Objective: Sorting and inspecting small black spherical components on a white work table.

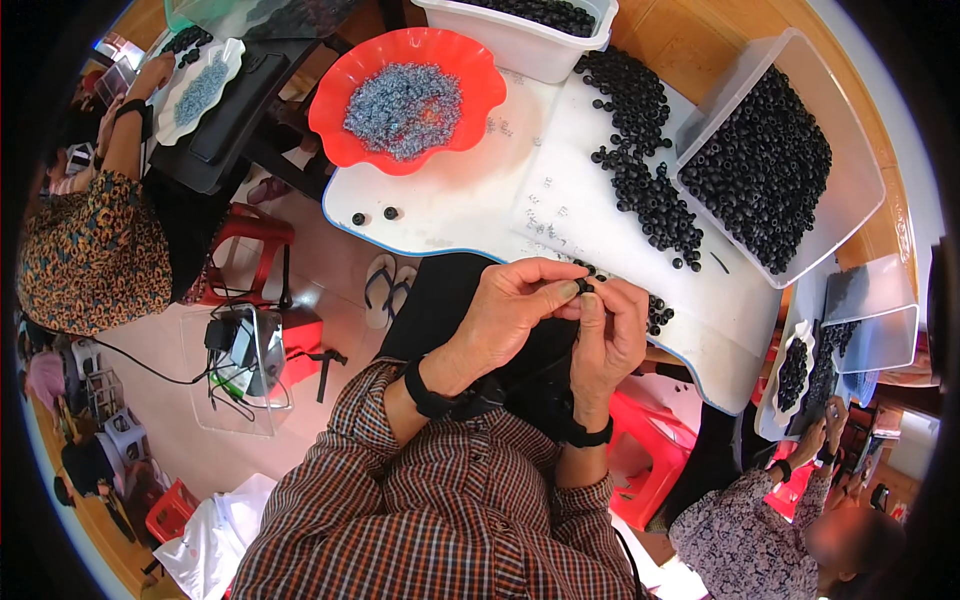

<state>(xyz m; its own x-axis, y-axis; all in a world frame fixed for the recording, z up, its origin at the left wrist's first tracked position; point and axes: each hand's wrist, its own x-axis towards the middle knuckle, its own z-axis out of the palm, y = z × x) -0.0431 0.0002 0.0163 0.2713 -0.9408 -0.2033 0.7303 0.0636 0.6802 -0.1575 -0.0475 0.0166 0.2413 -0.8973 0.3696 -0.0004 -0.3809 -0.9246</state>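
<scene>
My left hand (507,312) and my right hand (612,328) meet at the table's near edge, fingers closed in a pinch. Between their fingertips is a small black round piece (583,286); any smaller part with it is too small to make out. Several like pieces (659,316) lie beside and behind my right fingers. A scalloped red bowl (330,130) of tiny bluish-grey clear parts (402,110) stands farther left. Two black pieces sit apart near the table's left edge, one of them a ring-like piece (391,213).
A tilted clear bin (850,215) of black pieces (760,165) stands right, beside a loose black pile (640,140). A white tub (535,50) is at the back. Co-workers sit left (95,250) and right (750,535). A red stool (650,450) is beside me.
</scene>
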